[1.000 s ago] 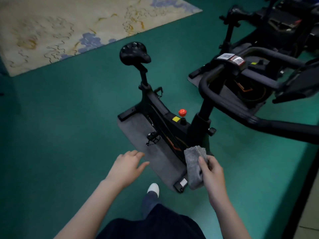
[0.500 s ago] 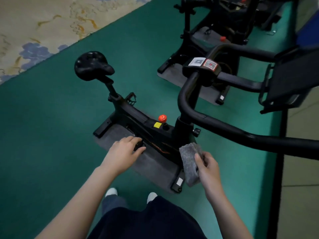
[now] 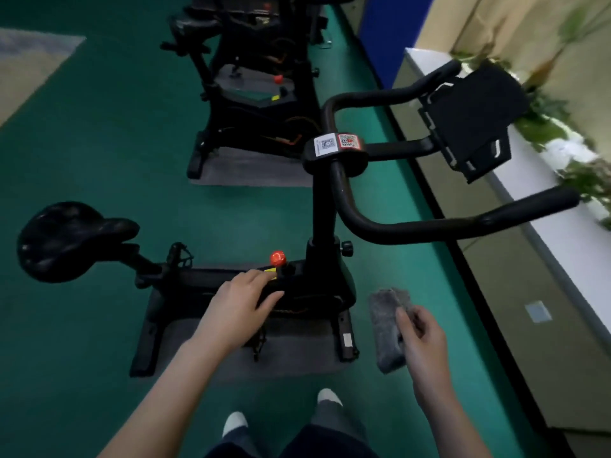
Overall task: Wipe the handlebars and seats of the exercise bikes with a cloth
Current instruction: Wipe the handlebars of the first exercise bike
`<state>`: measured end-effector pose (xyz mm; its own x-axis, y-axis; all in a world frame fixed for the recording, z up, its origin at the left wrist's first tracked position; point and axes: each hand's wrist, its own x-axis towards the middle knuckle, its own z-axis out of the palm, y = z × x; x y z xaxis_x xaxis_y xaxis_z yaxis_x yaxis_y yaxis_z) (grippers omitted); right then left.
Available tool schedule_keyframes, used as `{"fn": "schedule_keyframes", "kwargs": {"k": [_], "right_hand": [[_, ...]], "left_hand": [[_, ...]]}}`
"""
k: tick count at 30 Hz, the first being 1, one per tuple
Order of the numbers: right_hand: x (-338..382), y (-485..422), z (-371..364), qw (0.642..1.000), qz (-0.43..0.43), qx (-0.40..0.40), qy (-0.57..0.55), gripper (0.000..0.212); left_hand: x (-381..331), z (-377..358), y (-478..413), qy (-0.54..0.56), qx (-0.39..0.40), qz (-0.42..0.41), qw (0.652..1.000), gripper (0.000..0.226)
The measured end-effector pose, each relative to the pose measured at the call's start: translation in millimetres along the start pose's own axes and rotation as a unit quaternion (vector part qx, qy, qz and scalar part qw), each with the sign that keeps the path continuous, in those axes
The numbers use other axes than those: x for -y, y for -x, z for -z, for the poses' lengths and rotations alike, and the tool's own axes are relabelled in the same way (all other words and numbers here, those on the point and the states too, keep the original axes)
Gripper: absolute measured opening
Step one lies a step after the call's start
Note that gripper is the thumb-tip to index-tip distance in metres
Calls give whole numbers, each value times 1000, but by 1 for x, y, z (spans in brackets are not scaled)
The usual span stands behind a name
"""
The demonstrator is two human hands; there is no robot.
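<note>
Below our head camera stands a black exercise bike (image 3: 317, 285) on a grey mat (image 3: 297, 358) laid over the green floor (image 3: 82, 143). We see our right hand (image 3: 421, 338) low on the right of the view, fingers curled closed around a folded grey cloth (image 3: 386, 328), with the thumb pressed across its face; the cloth stands roughly upright in the grip and shows above and below the fingers. It hangs in the air just right of the bike's front base, touching no part of the bike. Our left hand (image 3: 239, 304) reaches forward with its fingers loosely spread and nothing in it; it lies over the frame near the red knob (image 3: 277, 258) and a yellow label (image 3: 270, 272), though we cannot tell whether it rests on the frame or hovers above it. The black seat (image 3: 71, 238) juts out at the far left on its post, well apart from both hands. The handlebars (image 3: 413, 223) curve out to the right, above and beyond the cloth, one long grip sweeping toward a white ledge (image 3: 529, 209) with green plants (image 3: 545, 127). A black tablet holder (image 3: 472, 120) sits between the bars, and two code stickers (image 3: 337, 143) mark the stem clamp. Beyond, a second bike (image 3: 251, 94) stands on its own mat. Our two pale shoes (image 3: 327, 396) show at the bottom edge, beside the near mat.
</note>
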<state>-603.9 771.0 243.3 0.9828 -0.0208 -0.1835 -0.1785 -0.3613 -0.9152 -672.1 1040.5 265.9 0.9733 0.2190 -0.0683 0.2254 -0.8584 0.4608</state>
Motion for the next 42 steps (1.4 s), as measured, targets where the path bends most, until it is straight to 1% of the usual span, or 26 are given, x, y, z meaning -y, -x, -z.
{"fn": "schedule_keyframes", "kwargs": {"k": [3,7,10,14,17,21,23,26,32,35,39,42], "right_hand": [[11,25,-3,998,8,-48,-32,17],[27,43,5,989,28,-121,-76,6],[39,45,18,976,50,-191,-94,8],[52,37,36,956,73,-265,-103,5],[64,26,49,945,99,-302,-80,7],[71,6,62,931,99,-342,-75,11],[74,-5,65,928,104,-351,-73,11],[81,-16,61,930,110,-344,-62,11],[107,-31,38,935,119,-325,-81,14],[121,-37,25,936,118,-322,-81,11],[141,-40,0,930,121,-339,-75,9],[160,-42,-27,923,114,-361,-71,9]], "left_hand": [[3,20,-12,12,4,-58,998,45],[-14,45,-37,32,-7,-138,990,45],[-37,64,-60,49,-39,-197,978,42],[-78,81,-93,75,-87,-268,957,38],[-111,80,-115,78,-62,-298,949,42],[-144,67,-139,28,-16,-344,939,45],[-147,61,-151,0,-8,-353,936,45],[-138,61,-166,-21,-2,-343,939,44],[-107,72,-194,-16,2,-317,948,41],[-92,80,-211,-6,-6,-318,948,38],[-73,88,-234,2,-21,-348,937,36],[-60,94,-251,16,-7,-378,926,36]]}}
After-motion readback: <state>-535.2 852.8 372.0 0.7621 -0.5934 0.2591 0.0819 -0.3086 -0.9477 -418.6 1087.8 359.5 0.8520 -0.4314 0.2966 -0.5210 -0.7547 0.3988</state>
